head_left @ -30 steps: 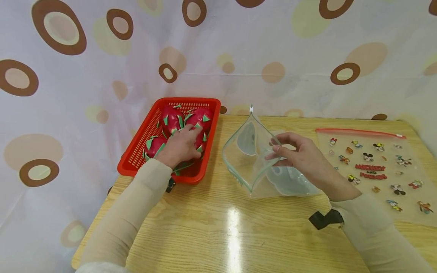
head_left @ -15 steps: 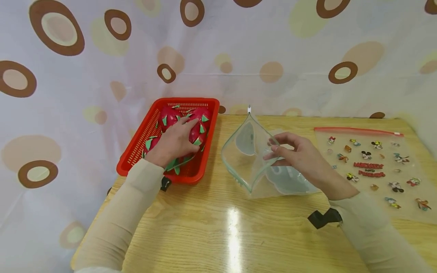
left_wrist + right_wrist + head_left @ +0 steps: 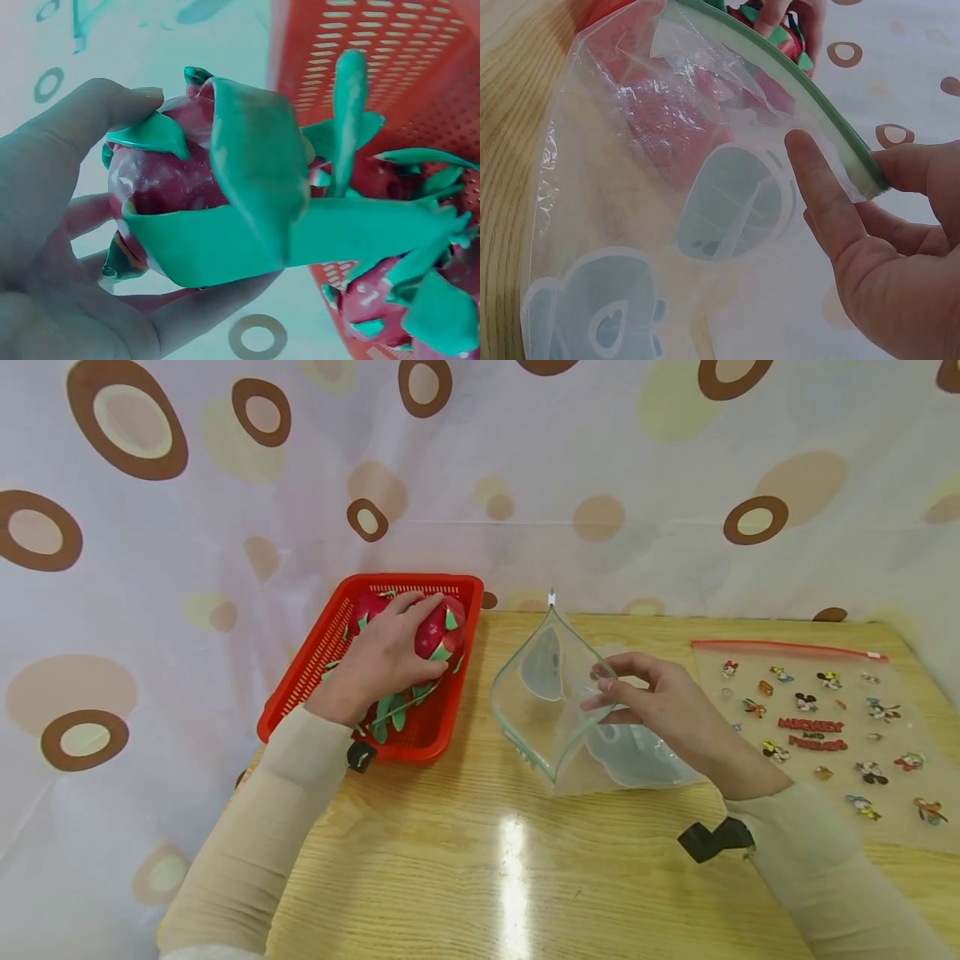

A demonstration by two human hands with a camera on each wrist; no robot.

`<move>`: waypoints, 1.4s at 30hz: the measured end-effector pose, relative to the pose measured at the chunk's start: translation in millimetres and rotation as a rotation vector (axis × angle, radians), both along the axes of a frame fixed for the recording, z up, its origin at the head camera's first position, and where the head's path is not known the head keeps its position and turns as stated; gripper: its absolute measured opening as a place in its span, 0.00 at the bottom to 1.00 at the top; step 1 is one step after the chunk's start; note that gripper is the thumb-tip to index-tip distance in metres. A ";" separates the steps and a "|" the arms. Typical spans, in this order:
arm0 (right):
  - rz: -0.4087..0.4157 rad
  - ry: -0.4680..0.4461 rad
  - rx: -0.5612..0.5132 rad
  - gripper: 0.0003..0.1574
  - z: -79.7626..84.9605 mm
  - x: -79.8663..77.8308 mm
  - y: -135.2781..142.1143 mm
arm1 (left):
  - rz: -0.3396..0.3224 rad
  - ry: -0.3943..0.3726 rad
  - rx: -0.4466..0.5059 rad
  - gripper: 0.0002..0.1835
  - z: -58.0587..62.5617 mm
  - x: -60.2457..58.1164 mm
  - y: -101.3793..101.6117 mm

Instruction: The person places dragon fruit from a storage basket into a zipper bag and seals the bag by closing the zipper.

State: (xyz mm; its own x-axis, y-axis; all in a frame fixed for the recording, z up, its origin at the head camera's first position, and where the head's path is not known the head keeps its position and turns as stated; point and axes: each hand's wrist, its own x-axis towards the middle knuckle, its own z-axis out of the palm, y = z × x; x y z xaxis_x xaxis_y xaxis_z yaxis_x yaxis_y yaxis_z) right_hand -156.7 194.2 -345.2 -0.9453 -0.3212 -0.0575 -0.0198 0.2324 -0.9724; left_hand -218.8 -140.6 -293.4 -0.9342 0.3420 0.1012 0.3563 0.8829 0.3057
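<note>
My left hand (image 3: 378, 656) grips a red dragon fruit (image 3: 435, 633) with green leaf scales, above the red plastic basket (image 3: 459, 693). In the left wrist view, thumb and fingers curve round this dragon fruit (image 3: 180, 176), and a long green leaf sticks out sideways. Other dragon fruits (image 3: 371, 300) lie lower in the basket, partly hidden by the hand in the head view. On the right, my right hand (image 3: 660, 693) pinches the rim of a clear zip bag (image 3: 536, 731), whose mouth gapes towards the basket. A green zip strip (image 3: 810, 86) edges that mouth.
A second clear zip bag (image 3: 821, 777) with cartoon prints and a red slider strip lies flat at the right. All stand on a wooden table (image 3: 420, 860). A dotted curtain (image 3: 525, 468) hangs right behind it.
The left hand has closed round a dragon fruit and lifted it from among the others, shifting slightly towards the back of the basket. The right hand and bag hold still.
</note>
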 end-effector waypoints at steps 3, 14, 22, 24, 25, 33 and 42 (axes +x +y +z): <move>-0.001 -0.004 0.006 0.25 0.7 0.2 0.7 | -0.018 0.019 0.040 0.44 4.0 3.1 3.2; -0.006 0.000 0.008 0.24 1.5 -0.5 1.4 | -0.065 0.053 0.168 0.45 16.3 15.8 10.2; -0.013 0.001 0.002 0.27 2.1 -1.1 1.0 | -0.147 0.101 0.324 0.44 21.8 20.0 10.2; -0.013 0.003 0.008 0.28 2.2 -1.4 0.8 | -0.186 0.090 0.365 0.43 22.6 22.1 12.5; -0.014 0.004 0.008 0.29 2.1 -1.5 0.7 | -0.205 0.077 0.380 0.43 23.1 23.5 13.9; -0.019 0.005 -0.004 0.28 0.2 -1.9 -0.5 | -0.289 0.030 0.392 0.42 26.7 35.4 26.0; -0.021 0.003 -0.013 0.26 -1.7 -2.2 0.5 | -0.361 0.006 0.521 0.41 34.5 42.4 34.0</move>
State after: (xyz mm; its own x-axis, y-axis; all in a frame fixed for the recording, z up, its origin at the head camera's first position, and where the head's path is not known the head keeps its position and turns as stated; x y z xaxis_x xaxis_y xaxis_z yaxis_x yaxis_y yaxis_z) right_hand -159.0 194.7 -346.9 -0.9519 -0.3022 -0.0503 -0.0185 0.2206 -0.9752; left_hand -176.4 -106.6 -258.9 -0.7681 0.5398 0.3443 0.6069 0.4426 0.6601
